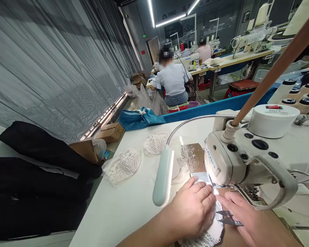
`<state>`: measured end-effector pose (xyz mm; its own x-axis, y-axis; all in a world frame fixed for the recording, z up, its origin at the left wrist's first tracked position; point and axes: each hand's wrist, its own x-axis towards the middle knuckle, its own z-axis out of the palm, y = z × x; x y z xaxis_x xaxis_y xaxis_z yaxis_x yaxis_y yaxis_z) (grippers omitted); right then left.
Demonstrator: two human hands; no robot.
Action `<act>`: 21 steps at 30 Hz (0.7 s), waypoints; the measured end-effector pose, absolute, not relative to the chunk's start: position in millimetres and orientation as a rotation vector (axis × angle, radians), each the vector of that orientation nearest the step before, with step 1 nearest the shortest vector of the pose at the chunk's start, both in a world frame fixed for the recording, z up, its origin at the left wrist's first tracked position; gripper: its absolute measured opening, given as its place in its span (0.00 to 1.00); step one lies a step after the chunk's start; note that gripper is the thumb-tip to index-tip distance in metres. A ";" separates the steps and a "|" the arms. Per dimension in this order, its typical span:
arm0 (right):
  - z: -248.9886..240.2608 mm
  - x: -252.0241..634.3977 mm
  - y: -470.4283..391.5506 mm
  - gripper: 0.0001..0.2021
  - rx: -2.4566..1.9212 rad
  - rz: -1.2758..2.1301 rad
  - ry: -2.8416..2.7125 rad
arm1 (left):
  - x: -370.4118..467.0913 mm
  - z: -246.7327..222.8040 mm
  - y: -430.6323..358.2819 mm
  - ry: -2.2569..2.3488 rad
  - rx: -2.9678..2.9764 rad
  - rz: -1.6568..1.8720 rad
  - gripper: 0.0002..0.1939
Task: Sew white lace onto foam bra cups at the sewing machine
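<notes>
A white lace piece (216, 236), apparently a bra cup, lies under the sewing machine's (218, 161) head. My left hand (195, 206) rests over it with bent fingers, gripping the lace close to the needle area. Thread snips (228, 218) sit in my right hand (243, 214), their blades pointing left across the lace. The fingertips of that hand touch the lace edge beside the machine. The needle and presser foot are mostly hidden by the machine head and my fingers.
Left of the machine lie lace cups (123, 166) on the white table (100, 212). A lamp (163, 178) on a bendy neck hangs over my left forearm. A brown pole (273, 68) rises from the machine. Thread cones (288, 91) stand at right; a person (173, 80) sits ahead.
</notes>
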<state>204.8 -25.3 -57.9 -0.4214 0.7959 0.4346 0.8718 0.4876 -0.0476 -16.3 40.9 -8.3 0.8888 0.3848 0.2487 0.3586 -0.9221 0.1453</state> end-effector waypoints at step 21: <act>-63.1 194.6 -30.8 0.32 -1.503 0.153 -2.265 | -19.3 -5.4 45.6 0.806 2.876 0.308 0.20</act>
